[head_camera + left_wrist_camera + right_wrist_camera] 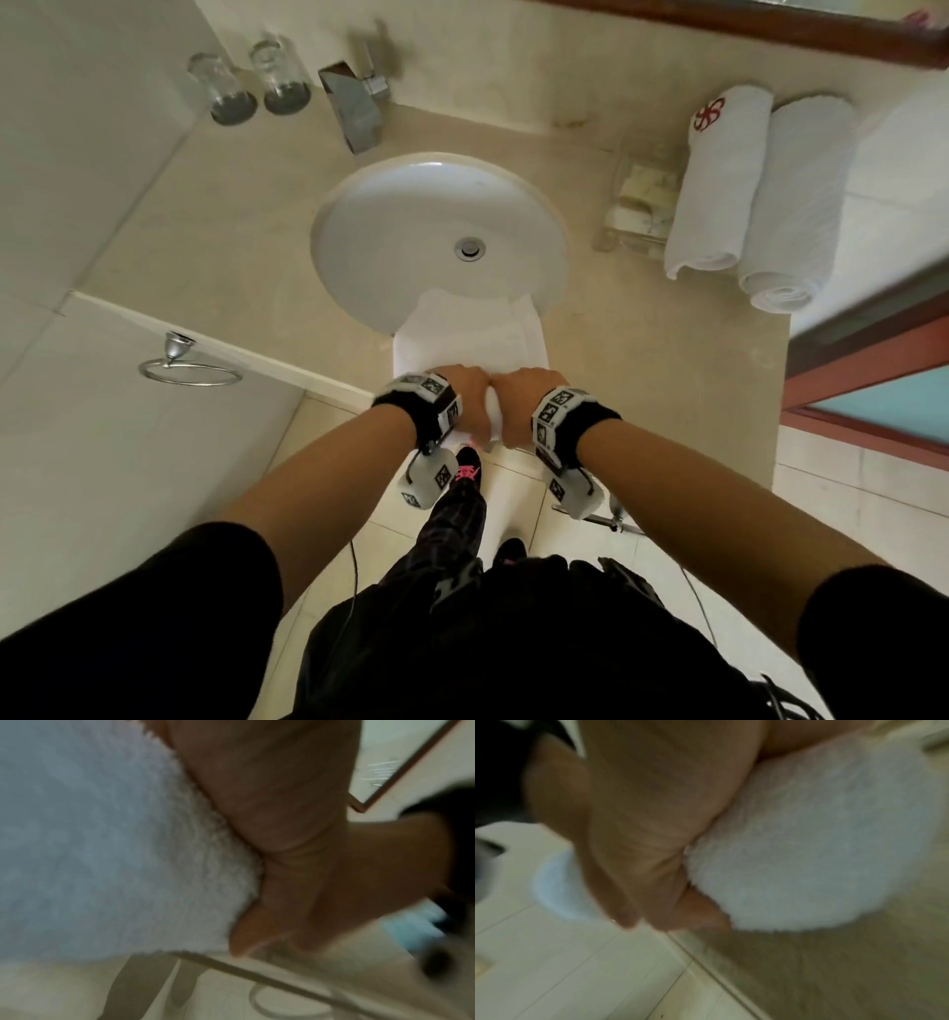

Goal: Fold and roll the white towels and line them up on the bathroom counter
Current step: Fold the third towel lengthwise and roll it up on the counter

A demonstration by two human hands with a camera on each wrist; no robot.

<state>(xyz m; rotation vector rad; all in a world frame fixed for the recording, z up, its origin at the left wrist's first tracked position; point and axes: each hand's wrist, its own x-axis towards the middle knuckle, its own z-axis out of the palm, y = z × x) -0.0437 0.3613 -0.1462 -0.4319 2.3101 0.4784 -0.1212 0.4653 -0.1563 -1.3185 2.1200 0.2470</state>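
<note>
A white towel [467, 334] lies folded in a long strip on the counter [642, 360], its far end over the sink rim. Its near end is a thick roll [492, 416] at the counter's front edge. My left hand [464, 383] and right hand [524, 385] sit side by side on that roll, knuckles touching, fingers curled over it. In the blurred left wrist view my palm [270, 791] wraps the fluffy roll [102, 841]. In the right wrist view my hand [654, 801] grips the roll [821, 841] with the thumb underneath. Two finished rolled towels [719, 180] [791, 205] lie side by side at the back right.
The round white sink [411, 226] fills the counter's middle, with a chrome faucet [354, 103] behind it. Two upturned glasses [226, 92] stand at the back left. A clear soap tray [637, 205] sits left of the rolled towels. A towel ring [190, 367] hangs on the left wall.
</note>
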